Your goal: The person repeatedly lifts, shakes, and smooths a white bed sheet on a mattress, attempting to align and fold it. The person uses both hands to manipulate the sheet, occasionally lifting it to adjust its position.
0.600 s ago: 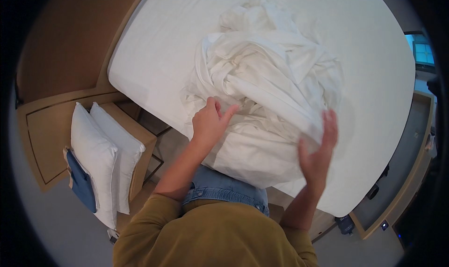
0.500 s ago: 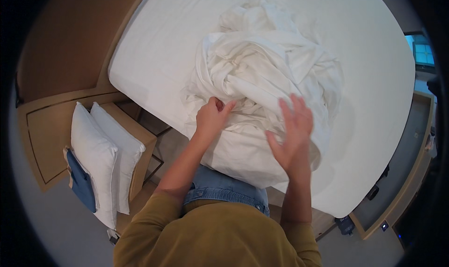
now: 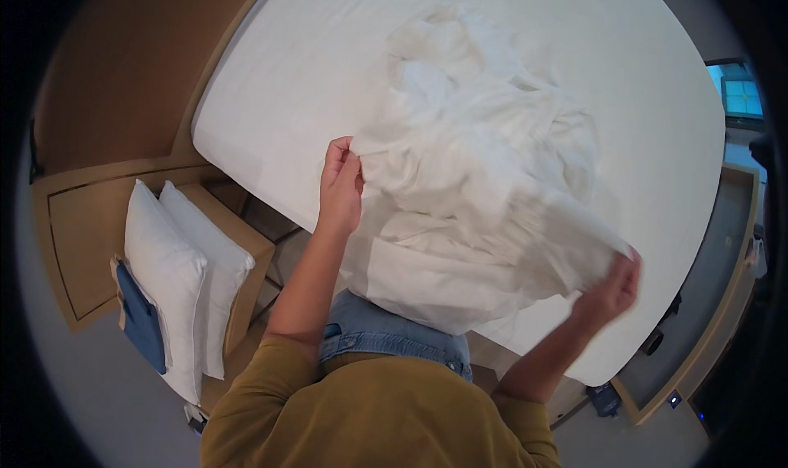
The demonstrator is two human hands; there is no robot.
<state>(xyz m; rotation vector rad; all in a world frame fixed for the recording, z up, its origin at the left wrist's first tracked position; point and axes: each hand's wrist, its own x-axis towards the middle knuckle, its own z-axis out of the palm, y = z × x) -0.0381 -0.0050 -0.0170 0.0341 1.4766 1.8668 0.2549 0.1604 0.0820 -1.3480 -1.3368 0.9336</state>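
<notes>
A large white bed sheet (image 3: 460, 156), rumpled and partly blurred by motion, lies heaped on the bed (image 3: 263, 99). My left hand (image 3: 341, 185) pinches one part of its edge at the left of the heap. Farther right and nearer to me, my right hand (image 3: 611, 289) is closed on another part of the edge. Between the two hands the cloth is stretched and lifted over the folds beneath. The near part of the heap rests against the bed's front edge, close to my waist.
Two white pillows (image 3: 168, 275) stand on edge at the left, beside a blue cushion (image 3: 141, 316) and a wooden nightstand (image 3: 246, 230). A brown headboard (image 3: 115, 82) rises behind. At the right is a wood-edged desk (image 3: 706, 361), with a dark blue object (image 3: 605, 399) below the bed corner.
My hands have spread apart, the left up and leftward, the right down and rightward. The right, earlier open above the cloth, now grips its edge. The sheet between them has been pulled out.
</notes>
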